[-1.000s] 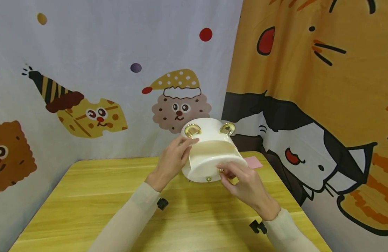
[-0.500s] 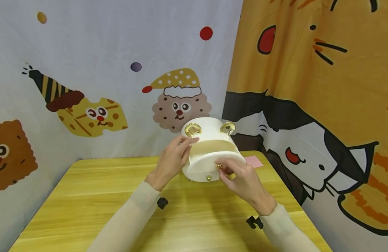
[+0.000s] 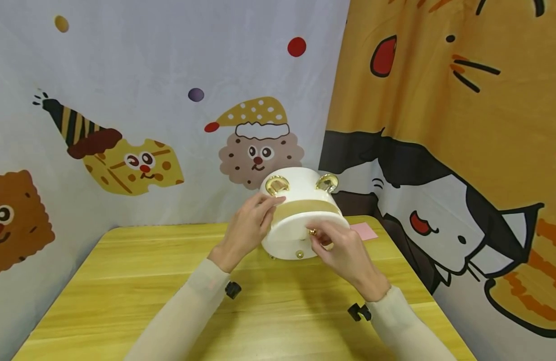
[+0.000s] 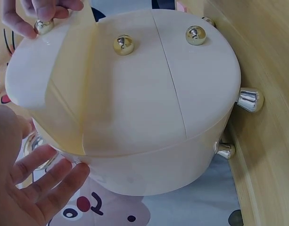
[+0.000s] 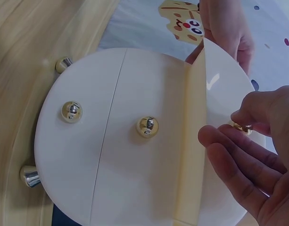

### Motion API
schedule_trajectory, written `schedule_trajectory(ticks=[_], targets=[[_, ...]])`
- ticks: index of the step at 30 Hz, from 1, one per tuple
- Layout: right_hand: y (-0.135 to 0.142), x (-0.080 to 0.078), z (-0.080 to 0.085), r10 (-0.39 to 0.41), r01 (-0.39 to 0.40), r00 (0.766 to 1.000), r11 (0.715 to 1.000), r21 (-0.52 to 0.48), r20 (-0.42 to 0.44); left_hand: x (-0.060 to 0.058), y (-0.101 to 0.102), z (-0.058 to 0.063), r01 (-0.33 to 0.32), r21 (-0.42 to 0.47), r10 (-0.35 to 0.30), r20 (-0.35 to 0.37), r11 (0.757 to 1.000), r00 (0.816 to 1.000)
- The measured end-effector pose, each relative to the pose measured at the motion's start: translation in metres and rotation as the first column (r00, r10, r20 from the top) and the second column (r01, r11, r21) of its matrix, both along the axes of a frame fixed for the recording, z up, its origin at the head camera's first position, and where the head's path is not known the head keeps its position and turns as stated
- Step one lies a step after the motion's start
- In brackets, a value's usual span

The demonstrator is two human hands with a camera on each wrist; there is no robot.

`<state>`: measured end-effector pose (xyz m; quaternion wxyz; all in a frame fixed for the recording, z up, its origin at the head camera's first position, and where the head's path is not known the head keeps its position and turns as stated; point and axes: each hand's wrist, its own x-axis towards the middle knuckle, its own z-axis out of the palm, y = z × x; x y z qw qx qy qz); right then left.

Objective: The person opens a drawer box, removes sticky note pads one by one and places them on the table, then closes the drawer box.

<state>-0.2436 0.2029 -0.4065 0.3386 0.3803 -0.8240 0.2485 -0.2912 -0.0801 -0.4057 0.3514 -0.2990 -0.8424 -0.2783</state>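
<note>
A white rounded drawer box (image 3: pixel 301 186) with two gold ears (image 3: pixel 276 185) stands on short metallic feet (image 4: pixel 251 100). Its top drawer (image 3: pixel 289 225) sticks partly out, showing a cream-coloured side (image 5: pixel 194 141). My right hand (image 3: pixel 347 248) pinches that drawer's gold knob (image 5: pixel 242 127) between thumb and finger. Below it, the two lower drawers sit flush, each with a round gold knob (image 5: pixel 147 127). At the box's upper left side, my left hand (image 3: pixel 247 225) rests with loosely extended fingers (image 4: pixel 64 183), fingertips against the body near the left ear.
The box is near the back of a yellow wood-grain table (image 3: pixel 169 281). Behind its right side lies a pink paper square (image 3: pixel 363 231). Cartoon-printed curtains (image 3: pixel 147 75) hang along the back and right edges.
My right hand has moved the top drawer inward, up and slightly left in the head view, so the gap behind its front has narrowed. My left hand has stayed in place.
</note>
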Motion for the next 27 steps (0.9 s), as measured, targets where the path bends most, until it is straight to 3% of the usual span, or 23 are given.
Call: schedule_trajectory(ticks=[12, 27], targets=[[-0.005, -0.008, 0.003, -0.014, 0.014, 1.000, 1.000, -0.012, 0.023, 0.001, -0.001, 0.002, 0.008, -0.001, -0.008, 0.067, 1.000, 0.998], [-0.010, -0.019, 0.003, -0.043, 0.044, 0.996, 0.999, -0.019, 0.077, 0.004, -0.001, 0.002, -0.004, -0.010, 0.005, 0.075, 1.000, 0.997]])
